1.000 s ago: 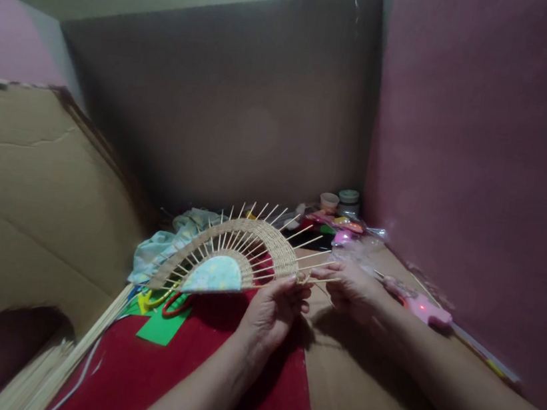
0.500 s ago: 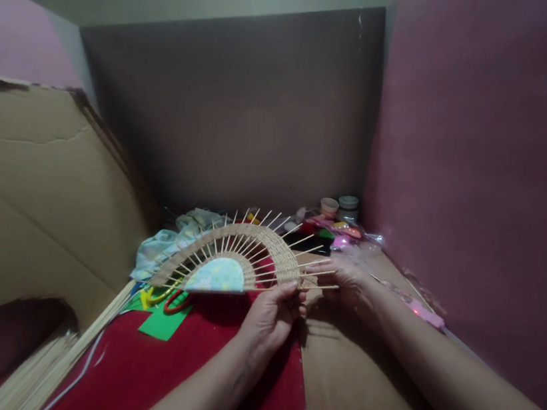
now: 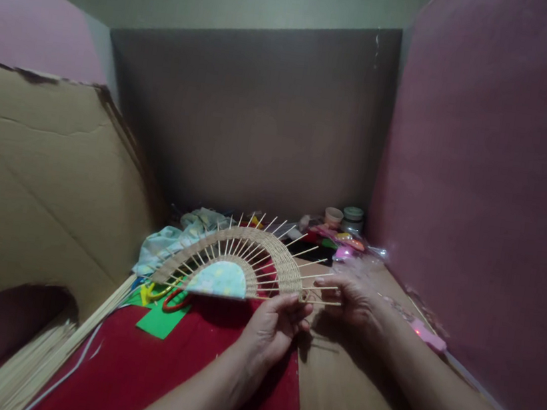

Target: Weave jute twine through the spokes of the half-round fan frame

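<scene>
Our half-round woven piece [image 3: 268,248] could snap a spoke [image 3: 313,264] or slacken its weave if we tug hard. Our left hand [image 3: 274,329] pinches its right corner, and our right hand [image 3: 356,300] closes on the lowest spoke tips. Held above the red cloth [image 3: 140,376], its straight edge runs left-right, arc toward the back wall [image 3: 255,115].

A home craft corner: cardboard sheets [image 3: 39,181], pink walls [image 3: 488,179], scissors [image 3: 165,297], paint jars [image 3: 344,217]
</scene>
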A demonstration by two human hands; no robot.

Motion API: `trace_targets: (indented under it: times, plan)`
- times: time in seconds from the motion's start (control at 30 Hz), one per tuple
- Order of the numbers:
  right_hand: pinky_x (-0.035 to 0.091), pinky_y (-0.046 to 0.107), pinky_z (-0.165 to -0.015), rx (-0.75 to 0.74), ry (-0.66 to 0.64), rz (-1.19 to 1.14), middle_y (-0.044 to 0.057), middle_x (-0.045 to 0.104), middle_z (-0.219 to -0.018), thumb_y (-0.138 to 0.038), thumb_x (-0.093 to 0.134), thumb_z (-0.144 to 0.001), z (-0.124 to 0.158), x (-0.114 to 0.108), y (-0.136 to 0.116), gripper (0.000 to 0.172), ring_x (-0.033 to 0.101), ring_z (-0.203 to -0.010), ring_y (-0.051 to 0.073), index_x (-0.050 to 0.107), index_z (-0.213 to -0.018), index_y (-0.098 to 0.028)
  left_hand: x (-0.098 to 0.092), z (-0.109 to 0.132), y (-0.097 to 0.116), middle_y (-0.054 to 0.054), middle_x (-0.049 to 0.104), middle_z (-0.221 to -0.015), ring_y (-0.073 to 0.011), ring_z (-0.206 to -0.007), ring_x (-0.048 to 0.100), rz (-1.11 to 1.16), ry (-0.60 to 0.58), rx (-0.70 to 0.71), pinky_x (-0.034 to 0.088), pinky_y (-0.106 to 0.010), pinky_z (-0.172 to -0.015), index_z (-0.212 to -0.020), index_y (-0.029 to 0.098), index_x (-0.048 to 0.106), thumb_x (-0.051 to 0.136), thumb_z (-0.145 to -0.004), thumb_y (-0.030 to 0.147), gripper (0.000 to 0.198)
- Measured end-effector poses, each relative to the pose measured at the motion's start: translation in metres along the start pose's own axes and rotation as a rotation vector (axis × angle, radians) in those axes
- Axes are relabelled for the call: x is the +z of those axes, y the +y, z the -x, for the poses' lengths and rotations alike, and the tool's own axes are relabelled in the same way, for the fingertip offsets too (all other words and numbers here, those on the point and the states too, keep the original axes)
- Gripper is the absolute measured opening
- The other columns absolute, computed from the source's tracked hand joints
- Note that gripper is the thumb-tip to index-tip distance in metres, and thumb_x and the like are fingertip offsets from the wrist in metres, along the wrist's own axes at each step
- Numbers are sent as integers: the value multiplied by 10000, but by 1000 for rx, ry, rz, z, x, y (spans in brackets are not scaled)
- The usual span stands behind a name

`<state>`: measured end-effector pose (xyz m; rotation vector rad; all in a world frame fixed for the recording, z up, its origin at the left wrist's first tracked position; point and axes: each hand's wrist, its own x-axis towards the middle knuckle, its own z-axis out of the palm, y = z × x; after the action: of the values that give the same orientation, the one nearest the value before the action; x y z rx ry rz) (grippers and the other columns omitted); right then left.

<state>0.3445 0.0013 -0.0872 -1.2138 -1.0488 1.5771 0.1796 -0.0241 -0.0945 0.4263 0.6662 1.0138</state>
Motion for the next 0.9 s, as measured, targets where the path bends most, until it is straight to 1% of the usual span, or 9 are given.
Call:
trace_targets:
  times: [0.1,0.23,0.37,0.47,0.57,0.67,0.73,0.8,0.9]
  plan:
    - [223,199,-396,38,-29,-59,-73,285,-459,-218,552,-688,0,0,2,95,234,-398,64,498,-634,-162,-1,0,0,-102,659,-682,-162,-588,613,9,-46,-25,429,-254,-495,-721,73,621,552,-705,71,71]
    - [159,193,-372,51,-23,-78,-90,253,-446,-220,557,-656,4,0,0,96,167,-385,49,492,-618,-161,-1,-1,-1,-94,652,-730,-120,-561,579,19,-61,0,427,-232,-487,-713,71,619,558,-693,39,72]
    - [108,198,-362,-9,1,-21,-85,327,-415,-214,656,-592,10,-3,-5,232,197,-360,35,433,-543,-175,0,-1,-1,-81,629,-700,-101,-542,554,22,-40,-5,439,-225,-499,-705,63,612,532,-721,21,92]
    - [99,215,-369,-88,56,115,-79,350,-385,-254,686,-578,14,-9,-11,283,217,-342,33,426,-495,-176,0,-2,-1,-80,622,-707,-98,-542,550,30,-36,-4,446,-225,-509,-711,60,607,522,-732,14,99]
    - [132,224,-394,-173,129,296,-78,344,-382,-298,690,-575,19,-13,-21,297,247,-358,41,441,-472,-173,-2,-3,-2,-85,624,-733,-99,-549,551,35,-46,-1,450,-225,-514,-726,61,604,522,-739,17,94]
    - [196,230,-435,-287,178,497,-57,407,-438,-321,695,-591,23,-15,-31,266,316,-423,59,507,-501,-156,-3,-4,-2,-88,623,-738,-101,-554,553,39,-57,1,455,-229,-523,-733,60,601,520,-744,17,92]
    - [231,233,-465,-355,202,585,-48,436,-478,-337,706,-595,25,-17,-34,269,342,-467,69,525,-521,-152,-3,-4,-3,-88,622,-734,-102,-555,553,43,-64,1,454,-229,-525,-733,62,598,520,-745,16,92]
    - [261,236,-493,-420,204,583,-42,453,-509,-355,713,-598,25,-19,-34,279,363,-504,78,533,-537,-150,-3,-4,-3,-84,620,-728,-101,-551,551,46,-68,1,449,-228,-519,-727,64,596,522,-743,17,90]
    - [301,236,-534,-507,197,508,-28,497,-561,-350,709,-620,22,-19,-31,251,403,-553,86,579,-584,-139,-4,-4,-4,-78,621,-718,-102,-544,548,44,-71,3,440,-225,-507,-725,65,600,532,-734,19,83]
